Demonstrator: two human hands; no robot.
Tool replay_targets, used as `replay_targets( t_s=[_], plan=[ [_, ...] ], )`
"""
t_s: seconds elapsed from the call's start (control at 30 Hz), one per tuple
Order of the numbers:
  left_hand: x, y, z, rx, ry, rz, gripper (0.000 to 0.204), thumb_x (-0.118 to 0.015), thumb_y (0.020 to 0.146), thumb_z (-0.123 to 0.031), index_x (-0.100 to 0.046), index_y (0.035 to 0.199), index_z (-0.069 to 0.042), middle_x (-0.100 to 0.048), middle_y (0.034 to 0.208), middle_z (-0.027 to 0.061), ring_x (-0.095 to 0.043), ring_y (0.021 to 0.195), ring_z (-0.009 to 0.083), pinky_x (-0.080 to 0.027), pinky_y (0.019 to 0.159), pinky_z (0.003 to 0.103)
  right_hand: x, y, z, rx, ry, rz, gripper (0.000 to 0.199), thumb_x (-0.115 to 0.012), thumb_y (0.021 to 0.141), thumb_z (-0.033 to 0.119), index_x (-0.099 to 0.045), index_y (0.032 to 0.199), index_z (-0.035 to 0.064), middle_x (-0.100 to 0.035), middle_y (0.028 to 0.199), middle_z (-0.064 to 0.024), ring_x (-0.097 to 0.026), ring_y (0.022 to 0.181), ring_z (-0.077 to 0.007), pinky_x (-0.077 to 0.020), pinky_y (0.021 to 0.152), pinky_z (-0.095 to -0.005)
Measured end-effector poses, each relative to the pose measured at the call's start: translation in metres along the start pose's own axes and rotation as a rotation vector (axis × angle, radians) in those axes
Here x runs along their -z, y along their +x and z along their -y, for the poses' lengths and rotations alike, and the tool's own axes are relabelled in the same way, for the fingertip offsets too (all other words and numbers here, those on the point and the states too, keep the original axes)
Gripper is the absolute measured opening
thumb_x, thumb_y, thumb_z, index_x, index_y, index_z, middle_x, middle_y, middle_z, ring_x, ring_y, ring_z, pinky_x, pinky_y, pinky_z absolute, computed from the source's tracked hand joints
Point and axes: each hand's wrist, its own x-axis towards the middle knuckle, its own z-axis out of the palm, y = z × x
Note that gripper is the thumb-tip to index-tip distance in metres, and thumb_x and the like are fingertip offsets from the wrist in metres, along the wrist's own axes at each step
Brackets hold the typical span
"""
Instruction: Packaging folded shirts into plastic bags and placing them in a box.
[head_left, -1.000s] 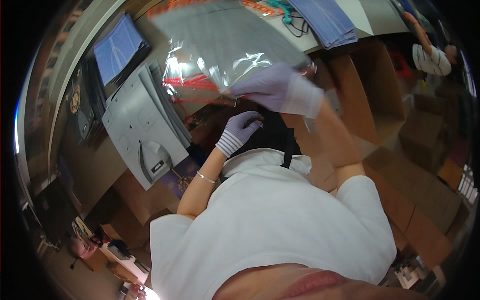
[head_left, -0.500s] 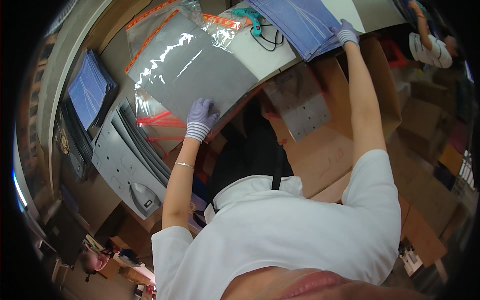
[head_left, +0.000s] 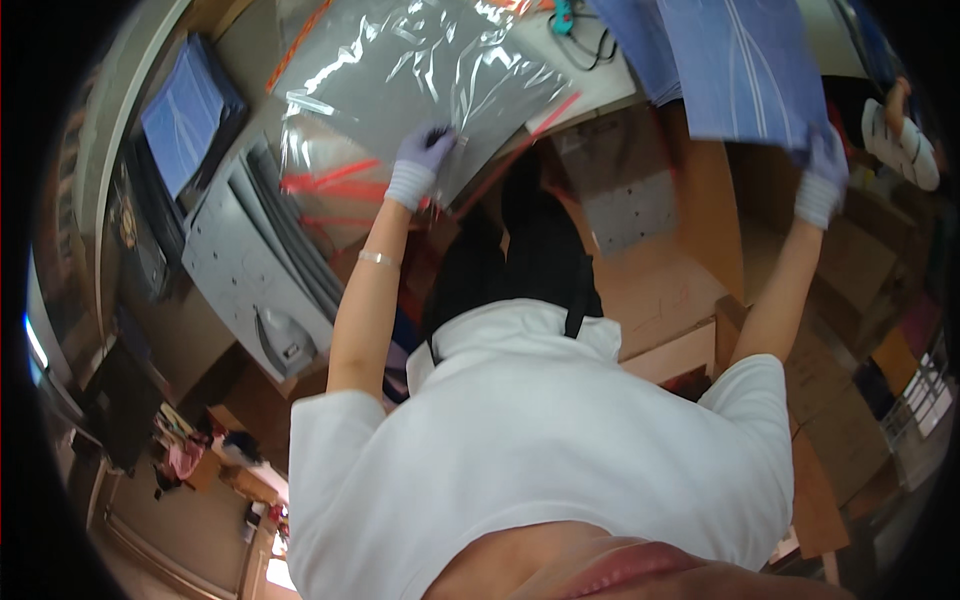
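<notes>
My left hand, in a striped lilac glove, is closed with curled fingers on the near edge of a clear plastic bag. The bag has red edging and lies over a flat grey panel on the table. Out to the right, my gloved right hand grips the lower right corner of a blue sheet with pale curved lines. This sheet hangs past the table's near edge, beside a stack of like blue sheets. Motion slightly smears the right hand.
A teal glue gun with a black cord lies at the back. To the left stand another blue stack and several grey panels. A cardboard box is below the table's right side. Another person is at the far right.
My right hand has pulled a blue sheet rightward and nearer, off the stack. The clear bag now covers more of the grey panel, and my left hand has closed on its edge.
</notes>
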Motion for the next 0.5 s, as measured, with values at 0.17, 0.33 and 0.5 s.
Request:
replay_targets(
  t_s=[0.17, 0.33, 0.5],
  plan=[
    [-0.013, 0.011, -0.017, -0.061, -0.205, -0.017, 0.022, -0.061, 0.078, -0.013, -0.060, 0.091, 0.004, -0.064, 0.081, 0.0086, -0.058, 0.074, 0.0127, -0.046, 0.071, 0.025, 0.020, -0.176, 0.012, -0.250, 0.164, 0.069, 0.018, -0.058, 0.083, 0.013, -0.055, 0.094, -0.0005, -0.053, 0.069, -0.0035, -0.048, 0.047, -0.0103, -0.0398, 0.043, -0.0221],
    [-0.016, 0.003, -0.040, -0.092, -0.211, 0.046, 0.018, -0.061, 0.079, -0.013, -0.061, 0.091, 0.001, -0.062, 0.080, 0.0040, -0.056, 0.072, 0.0099, -0.046, 0.068, 0.023, -0.053, -0.279, 0.027, -0.514, 0.292, 0.283, 0.015, -0.054, 0.084, 0.013, -0.055, 0.091, -0.0001, -0.053, 0.060, -0.0045, -0.048, 0.039, -0.0098, -0.0367, 0.036, -0.0218],
    [-0.009, -0.018, -0.042, -0.206, -0.089, 0.092, 0.017, -0.060, 0.079, -0.010, -0.061, 0.092, 0.003, -0.062, 0.080, 0.0049, -0.057, 0.074, 0.0108, -0.047, 0.070, 0.023, -0.090, -0.287, 0.009, -0.610, 0.435, 0.528, 0.019, -0.054, 0.084, 0.015, -0.054, 0.093, -0.0023, -0.052, 0.056, -0.0042, -0.048, 0.037, -0.0109, -0.0354, 0.034, -0.0217]
  ],
)
